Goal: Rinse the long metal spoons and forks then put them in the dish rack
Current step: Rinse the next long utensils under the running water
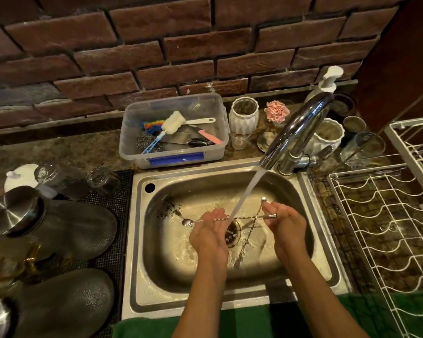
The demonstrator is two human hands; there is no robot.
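Metal spoon (pixel 230 218) between both grips

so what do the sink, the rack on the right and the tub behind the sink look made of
Sink: brushed stainless steel, going by its dull silver sheen. Rack: thin wire, seemingly white-coated metal. Tub: translucent plastic, its contents showing through, with a blue clip.

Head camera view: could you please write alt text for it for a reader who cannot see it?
Two bare hands, left hand and right hand, hold a long metal bar spoon level under the faucet's running water above a steel sink. A long fork lies slanted beneath, and a white wire dish rack stands to the right.
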